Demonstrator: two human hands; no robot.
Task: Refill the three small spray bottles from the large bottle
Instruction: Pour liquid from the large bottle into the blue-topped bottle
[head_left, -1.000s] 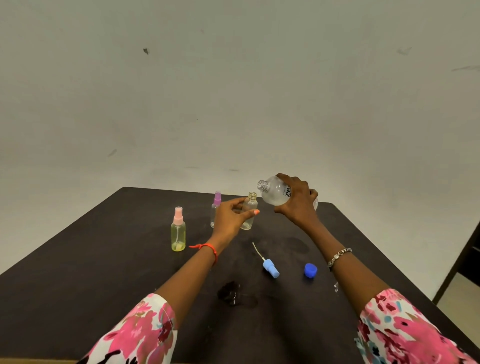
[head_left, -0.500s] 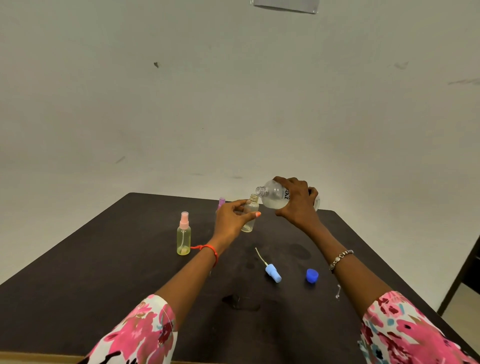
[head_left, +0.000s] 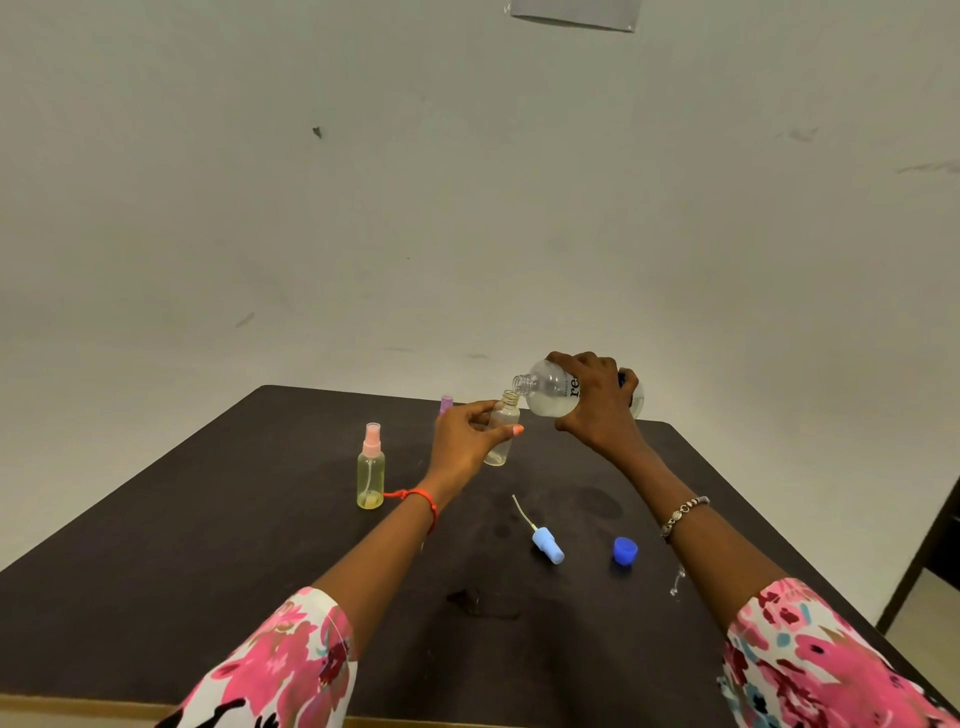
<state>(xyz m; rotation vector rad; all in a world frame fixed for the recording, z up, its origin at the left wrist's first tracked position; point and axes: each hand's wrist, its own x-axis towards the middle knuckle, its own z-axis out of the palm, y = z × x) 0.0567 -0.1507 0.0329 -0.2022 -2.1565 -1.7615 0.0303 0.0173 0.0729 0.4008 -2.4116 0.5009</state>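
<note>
Dark tabletop (head_left: 208, 561) is carrying the work: near its far edge the left hand (head_left: 470, 441) is gripping an uncapped small bottle (head_left: 503, 434) upright, while the right hand (head_left: 597, 405) is clasping the large bottle (head_left: 548, 389), tipping its open mouth just over the small one's neck. Nearer are lying a blue spray top (head_left: 548, 543) and blue cap (head_left: 624, 551); a pink-topped bottle (head_left: 371, 470) is standing to the left.

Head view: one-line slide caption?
Right hand tilts large bottle over open spray bottle held by left hand.
</note>
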